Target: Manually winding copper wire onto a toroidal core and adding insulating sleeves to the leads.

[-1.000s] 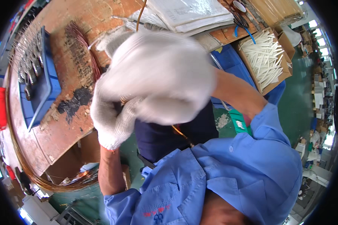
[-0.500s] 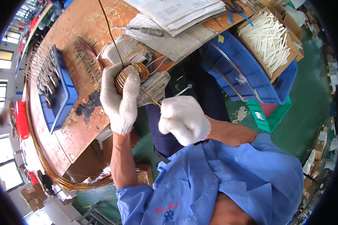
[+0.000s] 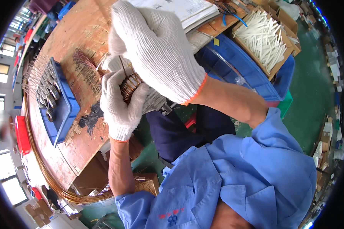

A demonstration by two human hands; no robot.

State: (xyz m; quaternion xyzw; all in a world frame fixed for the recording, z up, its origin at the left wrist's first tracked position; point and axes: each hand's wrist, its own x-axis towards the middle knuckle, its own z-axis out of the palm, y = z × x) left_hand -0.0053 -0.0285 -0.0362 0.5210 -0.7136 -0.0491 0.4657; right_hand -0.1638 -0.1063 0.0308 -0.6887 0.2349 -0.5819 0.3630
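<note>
- The right hand (image 3: 156, 53), low by the lap half a second ago, is now raised over the scarred counter (image 3: 90, 32); its fingers curl, tips hidden, so any pinch cannot be told
- The left hand (image 3: 120, 108) still has fingers wrapped round the ring-shaped copper coil (image 3: 130, 88), above the counter
- Both wear ribbed knit gloves (image 3: 176, 70)
- A blue plastic tray (image 3: 67, 114) holds wound rings (image 3: 49, 95); a cardboard box (image 3: 290, 49), thin white strips (image 3: 262, 40)

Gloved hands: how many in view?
2: the left hand, wrapped around a wire-wound coil; the right hand, farther up and right in the picture. Background detail is too small to rule out others.
</note>
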